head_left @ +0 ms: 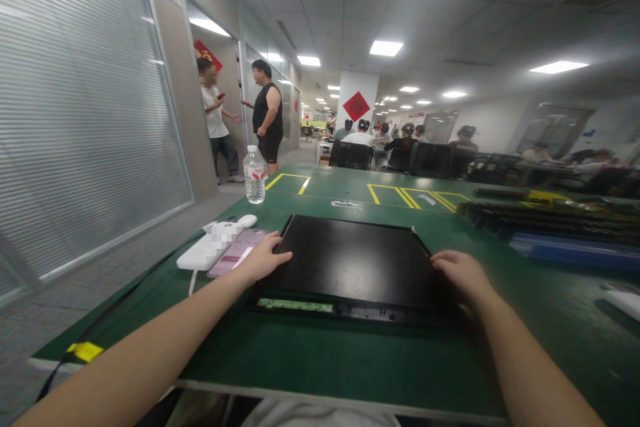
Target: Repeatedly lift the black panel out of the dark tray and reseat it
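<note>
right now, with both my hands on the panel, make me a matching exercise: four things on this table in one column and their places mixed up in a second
Things
1 flat black rectangular panel
2 clear plastic water bottle
3 pink smartphone
4 long blue tray

Places
A upright at the far left of the green table, by the yellow tape lines
B far right of the table
C between the left hand and right hand, touched by both
D flat beside the white power strip

Pairs: 1-C, 2-A, 3-D, 4-B

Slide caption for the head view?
Left hand and right hand rest on opposite edges of a flat black panel on a green workbench, phone beside it.
</note>
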Demonstrator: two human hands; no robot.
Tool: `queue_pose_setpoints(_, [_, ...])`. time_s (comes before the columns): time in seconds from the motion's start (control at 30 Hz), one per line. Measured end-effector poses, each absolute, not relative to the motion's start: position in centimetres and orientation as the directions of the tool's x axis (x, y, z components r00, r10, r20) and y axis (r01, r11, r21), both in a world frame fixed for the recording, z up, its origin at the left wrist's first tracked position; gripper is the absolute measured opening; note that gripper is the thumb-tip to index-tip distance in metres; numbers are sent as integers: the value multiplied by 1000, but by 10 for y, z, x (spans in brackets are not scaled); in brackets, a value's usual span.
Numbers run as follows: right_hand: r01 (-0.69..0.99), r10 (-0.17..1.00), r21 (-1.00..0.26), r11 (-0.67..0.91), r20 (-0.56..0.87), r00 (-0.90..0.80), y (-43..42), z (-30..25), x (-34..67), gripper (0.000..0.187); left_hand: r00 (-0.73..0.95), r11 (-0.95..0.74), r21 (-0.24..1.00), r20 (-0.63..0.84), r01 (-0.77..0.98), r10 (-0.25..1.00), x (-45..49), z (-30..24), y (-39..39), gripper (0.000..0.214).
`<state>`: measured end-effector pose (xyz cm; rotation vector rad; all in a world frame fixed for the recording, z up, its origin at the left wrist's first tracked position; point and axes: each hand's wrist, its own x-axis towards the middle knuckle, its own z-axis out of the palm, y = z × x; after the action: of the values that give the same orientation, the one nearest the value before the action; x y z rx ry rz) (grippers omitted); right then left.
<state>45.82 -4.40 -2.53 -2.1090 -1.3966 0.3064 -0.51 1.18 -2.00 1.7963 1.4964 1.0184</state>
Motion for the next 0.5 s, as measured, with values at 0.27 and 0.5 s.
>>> queue_pose_setpoints(0.27, [744,893,-602,-290,110,437,-45,-23,456,24,92,-204,767,186,608,978,-6,-21,12,35])
queue_pose_setpoints(0.5, [746,884,-604,-281,140,446,-44,-23,456,23,131,-196,679,146,708,981,-4,-18,9,32])
